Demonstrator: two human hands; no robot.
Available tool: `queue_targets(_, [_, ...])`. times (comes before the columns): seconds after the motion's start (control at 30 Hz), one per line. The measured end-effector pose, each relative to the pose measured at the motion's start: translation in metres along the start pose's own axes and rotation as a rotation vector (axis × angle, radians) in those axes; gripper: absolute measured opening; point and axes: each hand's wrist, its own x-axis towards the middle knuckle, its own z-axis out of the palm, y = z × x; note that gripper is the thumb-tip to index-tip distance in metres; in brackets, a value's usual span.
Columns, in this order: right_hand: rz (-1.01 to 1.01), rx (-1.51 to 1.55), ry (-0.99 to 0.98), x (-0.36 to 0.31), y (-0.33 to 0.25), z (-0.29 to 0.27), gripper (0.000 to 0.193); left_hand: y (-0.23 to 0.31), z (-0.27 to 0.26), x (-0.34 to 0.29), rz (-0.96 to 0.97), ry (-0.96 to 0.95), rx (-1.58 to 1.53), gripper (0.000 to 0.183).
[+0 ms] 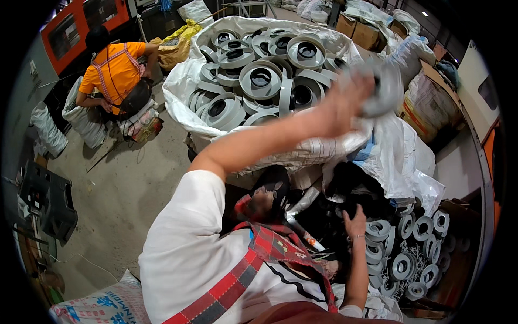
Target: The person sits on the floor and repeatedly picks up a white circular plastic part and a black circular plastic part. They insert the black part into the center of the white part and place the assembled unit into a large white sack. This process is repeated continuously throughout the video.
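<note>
My left arm stretches across to the right, over the front of a big white woven bag [181, 121]. The left hand [342, 105] is smeared by motion, its fingers on a blurred grey plastic ring-shaped part [386, 89] at the bag's right edge. Heaped in the bag are many grey round parts [260, 81] with black centres. Lower down, my right hand [355, 222] reaches into a dark heap of black pieces [356, 186], thumb and fingers apart. Whether it touches one of them is lost in the dark. Right of that forearm lie loose grey rings [402, 265].
A person [113, 75] in an orange top sits at the far left beside white sacks [83, 113]. Stuffed sacks [429, 102] and cardboard boxes [353, 27] stand at the right and back. A black crate-like object [48, 200] is at the left; a printed sack [102, 302] lies at lower left.
</note>
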Motion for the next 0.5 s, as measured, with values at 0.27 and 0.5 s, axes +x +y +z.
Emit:
queue_targets(0.27, [0.36, -0.337, -0.677, -0.004, 0.133, 0.069, 0.068, 0.042, 0.007, -0.044, -0.058, 0.133, -0.52, 0.07])
queue_targets(0.5, [0.299, -0.206, -0.598, 0.003, 0.155, 0.07, 0.029, 0.069, 0.084, -0.154, -0.689, -0.38, -0.935, 0.06])
